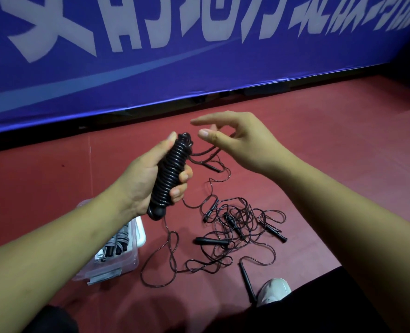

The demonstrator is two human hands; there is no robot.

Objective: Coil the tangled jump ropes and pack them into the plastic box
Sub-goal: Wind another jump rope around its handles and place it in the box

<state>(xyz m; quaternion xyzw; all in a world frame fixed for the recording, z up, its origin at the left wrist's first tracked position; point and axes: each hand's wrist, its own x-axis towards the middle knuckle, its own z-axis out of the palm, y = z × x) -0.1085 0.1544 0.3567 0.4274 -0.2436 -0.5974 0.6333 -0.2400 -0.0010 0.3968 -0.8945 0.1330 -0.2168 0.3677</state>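
Observation:
My left hand [148,181] grips a black jump rope bundle [172,169], its cord wound tightly round the handles and held upright above the floor. My right hand [237,140] hovers just right of the bundle's top, thumb and forefinger stretched out. The loose end of the cord [208,151] runs from the top of the bundle up into that hand's curled lower fingers. A tangle of black jump ropes [242,224] with several handles lies on the red floor below. The clear plastic box [134,258] stands at the lower left, partly hidden by my left forearm, with coiled ropes inside.
A blue banner [199,68] with white lettering runs along the back, its lower edge just above the red floor [319,131]. My white shoe [273,290] rests beside a loose handle [247,282] at the lower right.

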